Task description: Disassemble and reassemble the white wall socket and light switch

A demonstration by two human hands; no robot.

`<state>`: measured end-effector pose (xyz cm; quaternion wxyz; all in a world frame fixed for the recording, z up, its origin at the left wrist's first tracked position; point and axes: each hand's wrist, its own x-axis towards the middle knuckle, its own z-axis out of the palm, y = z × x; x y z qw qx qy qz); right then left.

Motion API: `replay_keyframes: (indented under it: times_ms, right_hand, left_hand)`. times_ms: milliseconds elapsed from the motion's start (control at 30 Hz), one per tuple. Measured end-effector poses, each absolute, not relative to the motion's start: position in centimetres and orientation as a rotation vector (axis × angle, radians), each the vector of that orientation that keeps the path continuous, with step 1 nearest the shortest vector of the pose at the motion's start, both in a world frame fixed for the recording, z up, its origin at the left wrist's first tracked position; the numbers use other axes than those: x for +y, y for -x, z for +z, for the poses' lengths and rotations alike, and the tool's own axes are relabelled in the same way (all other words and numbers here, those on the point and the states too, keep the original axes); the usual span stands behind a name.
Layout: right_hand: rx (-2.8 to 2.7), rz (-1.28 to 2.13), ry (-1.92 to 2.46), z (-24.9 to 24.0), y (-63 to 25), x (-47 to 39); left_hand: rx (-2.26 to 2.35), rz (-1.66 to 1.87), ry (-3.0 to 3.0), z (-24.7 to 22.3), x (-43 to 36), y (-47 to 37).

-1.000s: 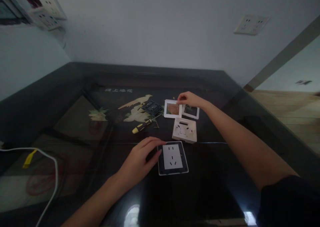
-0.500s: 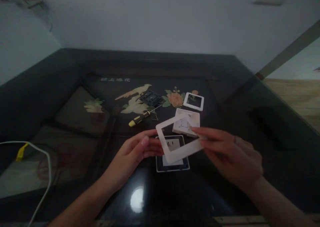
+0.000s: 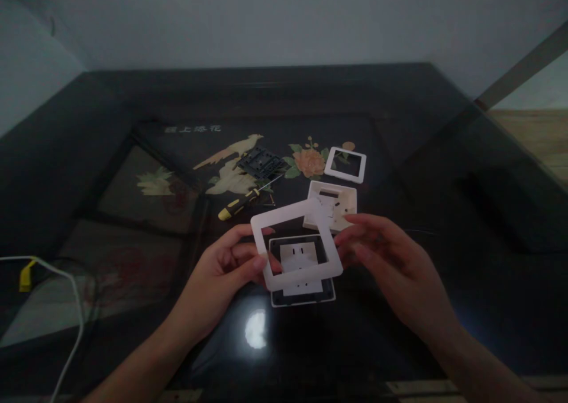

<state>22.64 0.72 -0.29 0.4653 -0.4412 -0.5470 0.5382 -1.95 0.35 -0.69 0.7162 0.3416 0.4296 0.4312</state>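
Note:
A white square faceplate frame [image 3: 284, 212] is tilted above the table, its left edge pinched between the thumb and fingers of my left hand [image 3: 226, 273]. My right hand [image 3: 399, 267] is beside the frame's right edge with fingers apart; whether a fingertip touches the edge I cannot tell. Through the frame's opening shows a wall socket [image 3: 298, 254] with a white slotted centre and dark border, lying on the table below. Just behind it sits a white back box [image 3: 349, 205], partly covered by the frame and my right fingers.
A second white frame [image 3: 362, 169] lies farther back on the dark glossy table [image 3: 177, 355]. To the left are a black plastic mounting plate [image 3: 261, 162] and a yellow-black screwdriver [image 3: 239, 205], with small screws [image 3: 271, 203] nearby. A white cable [image 3: 80, 314] runs along the left side.
The frame has moved left and turned more level. My left hand has taken hold of its left edge, while the fingers of my right hand have loosened from the right side. The camera view has shifted.

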Motion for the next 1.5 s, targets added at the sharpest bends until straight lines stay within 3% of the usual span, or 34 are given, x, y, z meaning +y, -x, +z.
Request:
replay_keyframes:
  times_ms: [533,867,1200,1500]
  right_hand:
    - [-1.159,1.693,1.015,-0.2,-22.5,0.5]
    - [-1.022,2.26,0.759,-0.1,-21.7,-0.8]
    - [-0.941,2.064,1.009,-0.4,-21.0,-0.3]
    - [-0.89,2.058,1.038,-0.4,-21.1,-0.4]
  left_hand:
    - [0.969,0.844,-0.902,-0.7,-0.2,2.4]
    - [1.266,0.817,-1.548,-0.1,0.2,2.1]
    - [1.232,1.007,-2.059,-0.8,-0.4,3.0]
    - [1.254,0.702,-2.251,-1.4,-0.1,2.7]
